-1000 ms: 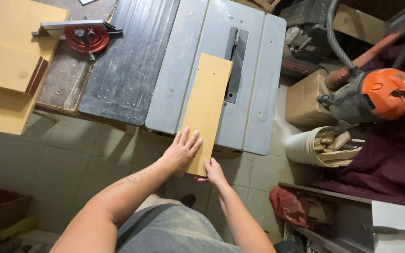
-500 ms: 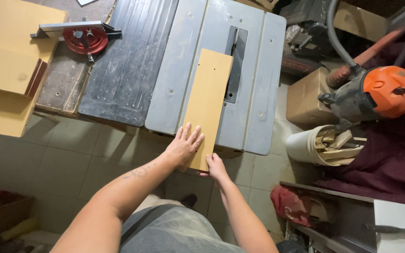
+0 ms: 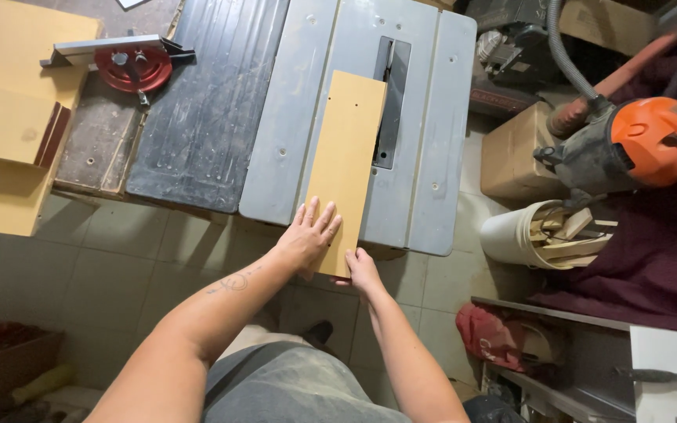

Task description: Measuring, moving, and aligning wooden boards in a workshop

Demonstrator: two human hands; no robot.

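On the grey metal saw table lay the long tan fibreboard strip, its long axis running away from me beside the blade slot. I had my left hand flat on its near end; my right hand pressed the near edge.

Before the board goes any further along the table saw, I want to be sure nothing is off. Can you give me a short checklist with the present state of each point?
1. Left hand flat on the near end of the board: ok.
2. Right hand at the board's near edge, behind it: ok.
3. Both hands apart from the blade slot: ok, they are at the near end of the table saw.
4. Board's right edge lined up with the slot: ok, it runs alongside it.
5. Fence guiding the board's left edge: not ok, none shows beside it.
6. Blade guard and blade spinning: cannot tell.
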